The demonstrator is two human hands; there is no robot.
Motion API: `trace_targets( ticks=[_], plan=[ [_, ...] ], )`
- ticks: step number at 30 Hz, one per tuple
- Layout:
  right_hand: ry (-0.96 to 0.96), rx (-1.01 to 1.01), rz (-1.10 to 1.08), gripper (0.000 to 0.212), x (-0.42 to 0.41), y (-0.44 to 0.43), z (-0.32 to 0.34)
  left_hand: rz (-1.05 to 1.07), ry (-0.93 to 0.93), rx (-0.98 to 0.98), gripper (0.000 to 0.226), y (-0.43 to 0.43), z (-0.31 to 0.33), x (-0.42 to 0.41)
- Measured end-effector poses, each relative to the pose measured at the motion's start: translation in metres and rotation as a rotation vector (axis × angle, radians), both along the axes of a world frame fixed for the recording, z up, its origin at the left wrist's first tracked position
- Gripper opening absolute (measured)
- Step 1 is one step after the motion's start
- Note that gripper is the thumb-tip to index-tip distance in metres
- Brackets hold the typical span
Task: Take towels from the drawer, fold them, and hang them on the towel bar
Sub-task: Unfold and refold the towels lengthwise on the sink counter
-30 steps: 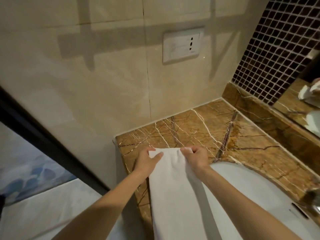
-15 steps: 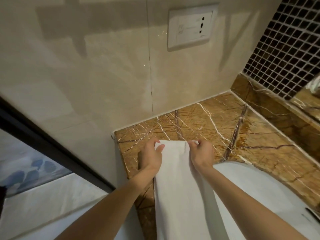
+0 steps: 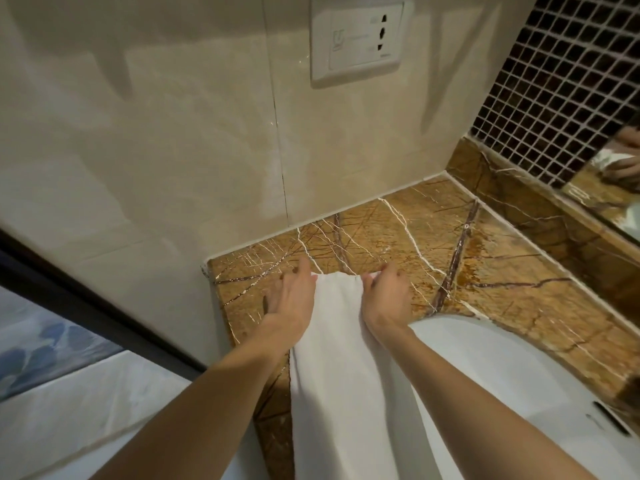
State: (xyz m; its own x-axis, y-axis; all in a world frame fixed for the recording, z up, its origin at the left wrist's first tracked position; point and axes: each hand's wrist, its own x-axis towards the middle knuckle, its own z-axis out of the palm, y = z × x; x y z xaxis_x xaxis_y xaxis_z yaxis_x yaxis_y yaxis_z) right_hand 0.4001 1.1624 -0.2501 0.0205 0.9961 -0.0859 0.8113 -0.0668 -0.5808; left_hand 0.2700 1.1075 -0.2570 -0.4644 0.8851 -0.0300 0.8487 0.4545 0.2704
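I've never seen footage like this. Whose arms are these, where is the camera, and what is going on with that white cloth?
There is no machine here. A person wears a wide-angle camera on the head, so you look forward and down along their own bare arms. There is only this one view.

The surface is a brown marble counter in a bathroom corner, with a white sink set into it at lower right. On the wall above is a power socket, and a mirror sits at the far right.

A white towel lies in a long strip across the counter's edge. The left hand rests open at its far left corner; the right hand pinches the far right corner. It looks like folding work.
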Motion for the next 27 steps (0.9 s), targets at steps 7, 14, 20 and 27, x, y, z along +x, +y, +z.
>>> trace_targets(
  ticks=[7, 14, 20, 27],
  plan=[
    [-0.053, 0.15, 0.233, 0.056, 0.031, -0.033, -0.001, -0.062, 0.372, -0.061, 0.041, -0.003, 0.0, -0.002],
    [-0.24, 0.178, 0.567, 0.055, 0.07, -0.07, 0.01, -0.27, 0.357, 0.001, 0.053, -0.034, 0.015, 0.031],
    [-0.295, 0.105, 0.642, 0.059, 0.088, -0.106, 0.017, -0.33, 0.239, -0.128, 0.061, -0.08, 0.015, 0.061],
    [-0.241, -0.058, 0.469, 0.058, 0.14, -0.157, 0.011, -0.402, 0.188, -0.218, 0.063, -0.154, 0.017, 0.092]
  ],
)
